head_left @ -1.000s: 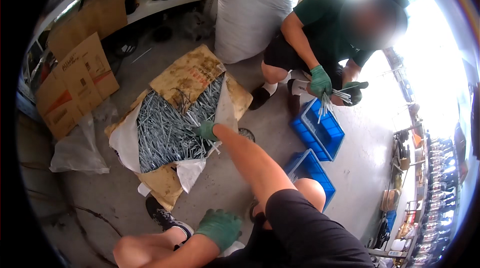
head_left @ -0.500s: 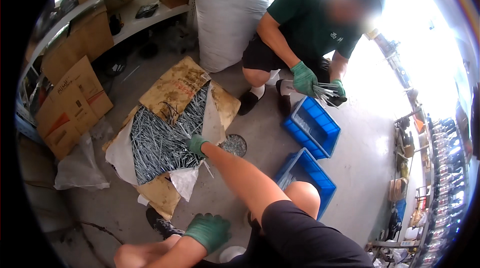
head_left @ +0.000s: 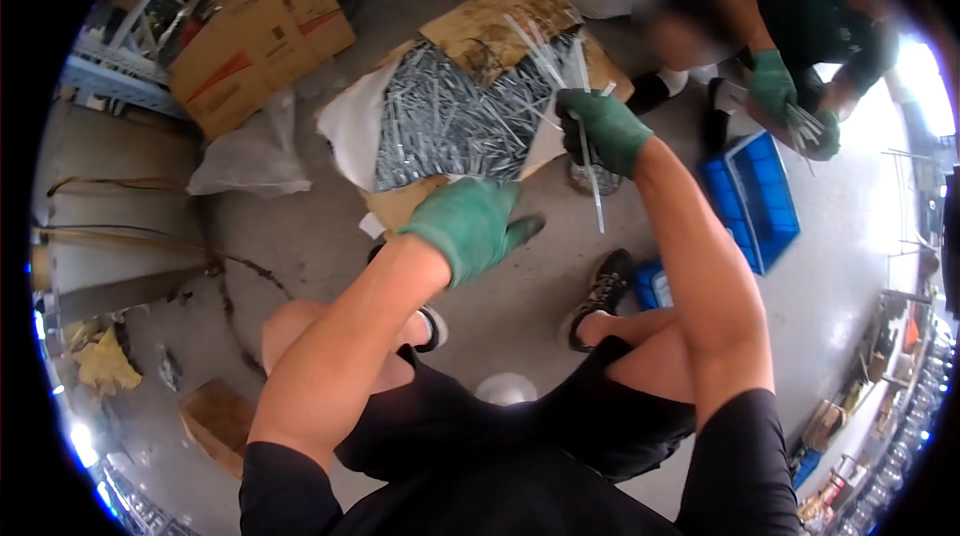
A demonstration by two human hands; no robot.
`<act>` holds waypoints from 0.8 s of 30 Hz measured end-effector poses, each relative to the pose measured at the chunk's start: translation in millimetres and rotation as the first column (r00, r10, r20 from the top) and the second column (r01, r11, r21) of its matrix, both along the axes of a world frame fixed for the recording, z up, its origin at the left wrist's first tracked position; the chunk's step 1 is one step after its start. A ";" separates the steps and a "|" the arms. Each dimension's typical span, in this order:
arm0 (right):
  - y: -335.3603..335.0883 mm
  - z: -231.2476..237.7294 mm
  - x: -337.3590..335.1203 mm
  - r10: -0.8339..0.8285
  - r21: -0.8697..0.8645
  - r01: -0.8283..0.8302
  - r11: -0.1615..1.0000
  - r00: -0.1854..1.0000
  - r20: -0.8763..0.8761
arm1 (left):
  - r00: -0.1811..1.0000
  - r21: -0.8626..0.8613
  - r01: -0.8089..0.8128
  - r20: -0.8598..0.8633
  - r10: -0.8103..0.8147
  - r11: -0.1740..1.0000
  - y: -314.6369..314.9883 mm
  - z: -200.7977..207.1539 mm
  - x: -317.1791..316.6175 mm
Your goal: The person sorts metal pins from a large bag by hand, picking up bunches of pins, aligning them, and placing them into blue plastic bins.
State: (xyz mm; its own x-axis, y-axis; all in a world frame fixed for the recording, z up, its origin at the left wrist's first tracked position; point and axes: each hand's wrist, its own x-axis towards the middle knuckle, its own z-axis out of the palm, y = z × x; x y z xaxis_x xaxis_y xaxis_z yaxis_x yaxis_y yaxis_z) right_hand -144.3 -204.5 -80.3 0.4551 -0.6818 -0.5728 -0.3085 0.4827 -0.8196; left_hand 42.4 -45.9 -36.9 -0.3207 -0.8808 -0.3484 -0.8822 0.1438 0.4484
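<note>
My right hand (head_left: 610, 131), in a green work glove, is closed around a loose bundle of thin silvery metal rods (head_left: 541, 54). The rods fan out above the fist, and a few hang below it. My left hand (head_left: 462, 226), gloved the same way, is empty with its thumb apart from the fingers. It hovers at the near edge of a large pile of similar rods (head_left: 450, 116). That pile lies in an opened, stained cardboard carton (head_left: 465, 33) with a white liner (head_left: 355, 126), on the floor.
At right, a crouching co-worker's green-gloved hand (head_left: 772, 86) holds more rods above a blue crate (head_left: 775, 201). My right arm partly hides a second blue crate (head_left: 652, 286). A round dish (head_left: 597, 179) sits beside the carton. Folded cardboard (head_left: 270, 46) and a plastic bag (head_left: 255, 156) lie left.
My right hand has come up off the pile with a bundle of rods. My left hand has moved forward from my knee to the carton's near edge. The view has swung left and down.
</note>
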 end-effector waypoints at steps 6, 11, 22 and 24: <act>51.8 66.6 17.2 -0.080 0.153 0.047 0.987 0.972 0.221 | 0.254 0.552 -0.415 -0.694 0.674 0.724 -17.0 -20.3 16.4; 114.2 107.7 -5.2 -0.028 0.412 -0.226 0.883 0.850 0.527 | -0.115 0.497 -0.046 -0.864 0.489 0.867 -10.0 2.0 -15.7; 124.0 90.9 -20.3 -0.161 0.377 -0.014 0.926 0.889 0.429 | -0.242 0.596 0.025 -0.776 0.583 0.803 5.6 15.1 -25.1; 124.2 85.2 -22.4 -0.139 0.341 0.009 0.940 0.922 0.360 | -0.210 0.554 0.013 -0.812 0.544 0.832 5.4 10.1 -24.9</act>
